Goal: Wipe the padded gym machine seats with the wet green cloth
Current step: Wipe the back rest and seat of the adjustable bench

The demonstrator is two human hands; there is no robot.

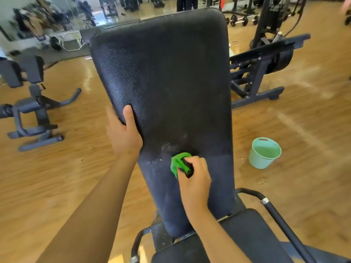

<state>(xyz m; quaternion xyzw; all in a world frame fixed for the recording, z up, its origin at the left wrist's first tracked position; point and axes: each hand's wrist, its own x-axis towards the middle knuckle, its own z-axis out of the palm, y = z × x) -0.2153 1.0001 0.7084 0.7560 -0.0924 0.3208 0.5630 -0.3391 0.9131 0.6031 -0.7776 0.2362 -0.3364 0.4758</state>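
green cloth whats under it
The green cloth, bunched in the right hand, presses on the black back pad. White specks show beside it; the pad directly beneath is covered.

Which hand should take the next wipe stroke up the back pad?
Right. The right hand grips the green cloth, which is pressed on the lower part of the back pad. The left hand holds no cloth; it grips the pad's left edge, probably steadying it.
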